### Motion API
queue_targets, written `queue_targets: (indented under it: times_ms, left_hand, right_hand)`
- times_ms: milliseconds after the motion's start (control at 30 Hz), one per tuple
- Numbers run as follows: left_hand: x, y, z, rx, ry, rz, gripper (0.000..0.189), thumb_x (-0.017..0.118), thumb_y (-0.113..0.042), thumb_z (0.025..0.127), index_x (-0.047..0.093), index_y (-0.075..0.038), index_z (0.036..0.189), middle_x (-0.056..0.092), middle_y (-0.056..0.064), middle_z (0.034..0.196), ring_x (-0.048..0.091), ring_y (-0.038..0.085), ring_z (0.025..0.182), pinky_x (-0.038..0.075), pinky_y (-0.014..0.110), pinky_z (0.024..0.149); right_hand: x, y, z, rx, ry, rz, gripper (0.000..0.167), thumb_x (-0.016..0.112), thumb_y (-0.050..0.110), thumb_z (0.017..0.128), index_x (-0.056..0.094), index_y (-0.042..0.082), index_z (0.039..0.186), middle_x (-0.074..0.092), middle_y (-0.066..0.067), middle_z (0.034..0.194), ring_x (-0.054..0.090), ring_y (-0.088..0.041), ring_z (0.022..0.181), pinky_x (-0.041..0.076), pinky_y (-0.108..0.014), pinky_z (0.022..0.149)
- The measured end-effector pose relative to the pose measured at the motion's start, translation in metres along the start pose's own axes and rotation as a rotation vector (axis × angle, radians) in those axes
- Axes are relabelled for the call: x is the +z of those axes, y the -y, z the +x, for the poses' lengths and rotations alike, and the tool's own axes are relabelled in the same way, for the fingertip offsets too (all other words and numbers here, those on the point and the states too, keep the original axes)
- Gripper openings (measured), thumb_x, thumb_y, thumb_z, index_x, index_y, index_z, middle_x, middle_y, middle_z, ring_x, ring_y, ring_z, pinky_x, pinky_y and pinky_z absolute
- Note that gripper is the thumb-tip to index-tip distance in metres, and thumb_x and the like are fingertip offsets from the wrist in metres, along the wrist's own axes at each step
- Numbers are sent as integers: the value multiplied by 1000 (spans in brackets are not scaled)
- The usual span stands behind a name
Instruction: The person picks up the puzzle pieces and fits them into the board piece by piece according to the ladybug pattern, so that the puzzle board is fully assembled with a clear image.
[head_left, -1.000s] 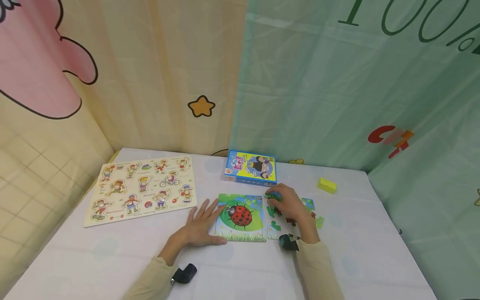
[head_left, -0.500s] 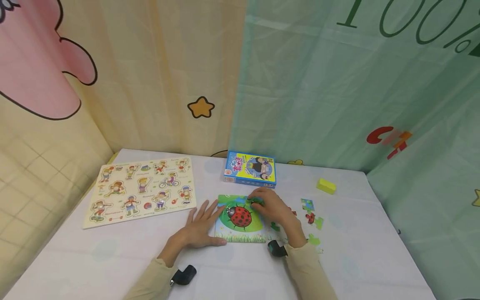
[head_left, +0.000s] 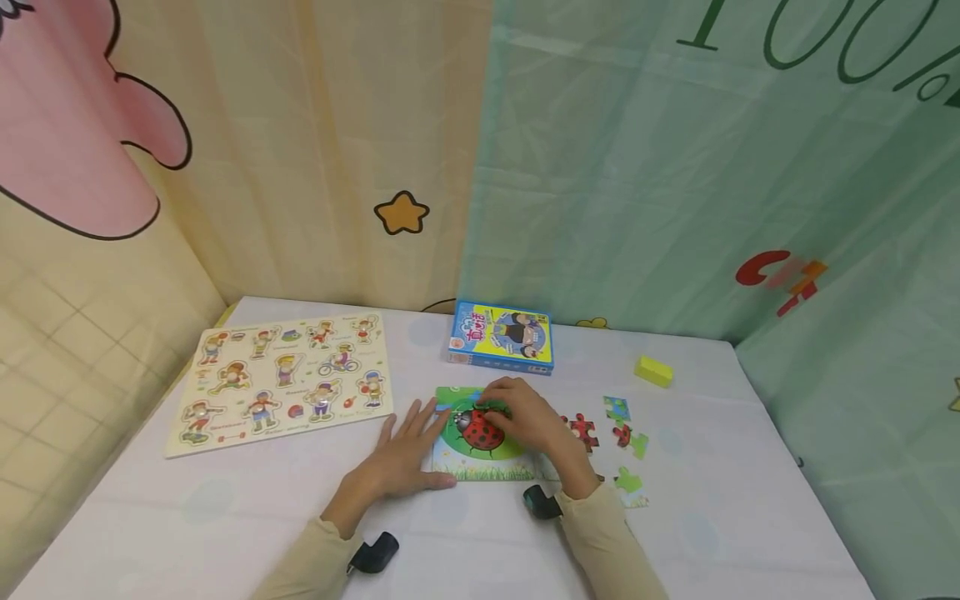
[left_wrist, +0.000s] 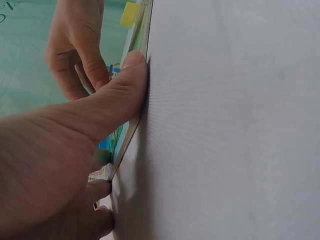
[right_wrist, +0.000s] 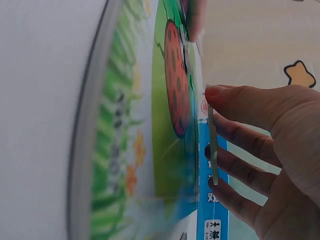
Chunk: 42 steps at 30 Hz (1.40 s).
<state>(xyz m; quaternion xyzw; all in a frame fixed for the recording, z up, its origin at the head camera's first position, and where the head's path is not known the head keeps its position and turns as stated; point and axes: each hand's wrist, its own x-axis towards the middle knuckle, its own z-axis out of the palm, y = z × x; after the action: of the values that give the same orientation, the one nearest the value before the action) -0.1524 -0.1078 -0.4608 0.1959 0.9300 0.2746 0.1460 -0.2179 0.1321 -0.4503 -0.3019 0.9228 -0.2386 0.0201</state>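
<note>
A square ladybug puzzle board (head_left: 480, 472) lies flat on the table in the head view. At its left edge rests my left hand (head_left: 397, 461), fingers spread and straight, with fingertips and thumb touching the board. My right hand (head_left: 528, 418) is over the board's upper part and partly covers the ladybug picture. Seen from the right wrist, a thin puzzle piece (right_wrist: 213, 147) is pinched between thumb and fingers, edge-on and apart from the board surface. Its printed face is hidden there.
Loose puzzle pieces lie right of the board, including a red one (head_left: 583, 432), a blue-green one (head_left: 617, 407) and a green one (head_left: 628, 480). A blue card box (head_left: 501, 337) stands behind, a yellow block (head_left: 654, 372) back right, a sports-figure board (head_left: 281, 383) left.
My right hand has carried the puzzle piece leftward from among the loose pieces to above the ladybug board. The left hand has stayed nearly in place at the board's edge.
</note>
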Motion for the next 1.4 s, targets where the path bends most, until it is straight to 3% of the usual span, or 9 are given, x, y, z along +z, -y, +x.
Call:
queue_targets:
  times_ms: [233, 467, 1000, 1400]
  left_hand:
    - [-4, -4, 4, -14, 29, -3, 102, 81, -45, 80, 27, -6, 158, 13, 18, 168, 5, 39, 155, 3, 61, 124]
    - [-6, -5, 9, -7, 57, 0, 105, 81, -46, 81, 24, -4, 159, 10, 20, 167, 3, 40, 155, 2, 63, 123]
    - [-4, 3, 12, 10, 104, -24, 105, 77, -50, 83, 19, -7, 160, 5, 18, 168, -4, 38, 156, -3, 64, 122]
    - [-7, 6, 12, 6, 118, -32, 102, 75, -48, 86, 18, -7, 160, 4, 17, 169, -5, 38, 156, -4, 64, 122]
  right_hand:
    - [2, 9, 10, -24, 25, -37, 22, 70, 17, 95, 75, 11, 115, 66, -9, 125, 59, -28, 120, 51, -45, 104]
    - [0, 11, 17, 19, 16, -60, 20, 71, 15, 94, 76, 11, 113, 68, -8, 123, 60, -26, 120, 51, -45, 104]
    - [4, 12, 19, 5, 55, -32, 20, 72, 14, 93, 77, 6, 110, 70, -10, 122, 62, -29, 117, 51, -44, 103]
    - [14, 18, 21, 106, 32, -95, 19, 73, 19, 92, 79, 13, 109, 72, -2, 123, 63, -22, 116, 53, -41, 100]
